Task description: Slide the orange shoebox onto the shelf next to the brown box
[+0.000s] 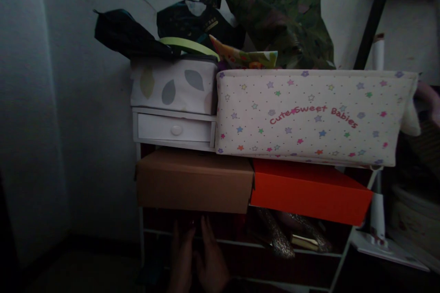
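Observation:
Low in the head view, my left hand (182,258) and my right hand (212,260) reach side by side into the dark shelf level under a brown cardboard box (194,187). The fingers of both hands are stretched out, pointing away from me, with their tips in deep shadow. A small reddish glint shows between the hands, too dark to name. I can make out nothing held in either one. To their right, a pair of glittery high-heeled shoes (282,239) rests on the rack (233,242).
An orange box (309,192) sits beside the brown one. Above are a small white drawer unit (154,127), a leaf-patterned bin (158,87) and a star-patterned fabric basket (309,142), topped with bags. A white stand (377,219) is at the right, a wall (92,100) at the left.

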`<control>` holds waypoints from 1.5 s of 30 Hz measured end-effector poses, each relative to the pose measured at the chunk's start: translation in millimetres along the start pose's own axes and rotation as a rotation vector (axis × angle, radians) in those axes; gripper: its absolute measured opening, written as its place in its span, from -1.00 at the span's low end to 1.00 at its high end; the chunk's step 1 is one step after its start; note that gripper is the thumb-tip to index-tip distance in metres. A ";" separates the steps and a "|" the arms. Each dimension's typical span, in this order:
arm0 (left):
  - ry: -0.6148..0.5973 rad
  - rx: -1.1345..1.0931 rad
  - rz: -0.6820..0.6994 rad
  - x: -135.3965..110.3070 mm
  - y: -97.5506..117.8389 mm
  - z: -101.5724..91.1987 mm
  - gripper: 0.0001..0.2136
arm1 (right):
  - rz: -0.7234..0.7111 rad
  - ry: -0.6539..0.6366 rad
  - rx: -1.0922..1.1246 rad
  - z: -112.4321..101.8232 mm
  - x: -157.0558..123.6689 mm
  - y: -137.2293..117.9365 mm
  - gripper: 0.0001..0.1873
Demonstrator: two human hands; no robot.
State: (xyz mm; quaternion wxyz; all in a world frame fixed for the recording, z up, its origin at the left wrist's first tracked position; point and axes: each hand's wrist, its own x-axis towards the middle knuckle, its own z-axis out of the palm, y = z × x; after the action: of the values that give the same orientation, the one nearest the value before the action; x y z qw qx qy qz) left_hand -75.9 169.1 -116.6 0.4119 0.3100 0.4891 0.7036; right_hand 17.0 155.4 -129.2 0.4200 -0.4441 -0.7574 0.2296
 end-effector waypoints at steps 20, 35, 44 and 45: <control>-0.449 0.215 0.311 -13.9 -10.1 13.4 -0.43 | 0.040 0.229 0.357 -20.0 2.6 18.4 -0.34; -0.528 0.328 0.414 -22.2 -8.9 19.4 -0.49 | 0.061 0.467 0.146 -44.6 -15.5 -0.1 -0.52; -0.494 0.322 0.438 -26.5 -11.0 24.4 -0.45 | 0.179 0.711 0.202 -60.2 -16.6 31.6 -0.41; -0.495 0.316 0.435 -27.2 -11.7 24.9 -0.44 | 0.177 0.694 0.231 -57.0 -16.4 34.0 -0.37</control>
State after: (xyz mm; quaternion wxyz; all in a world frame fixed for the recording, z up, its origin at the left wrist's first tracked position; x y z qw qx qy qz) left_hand -39.0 158.0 -120.3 0.3056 0.6274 0.4000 0.5941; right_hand 85.3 156.7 -130.0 0.6773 -0.5090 -0.4979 0.1849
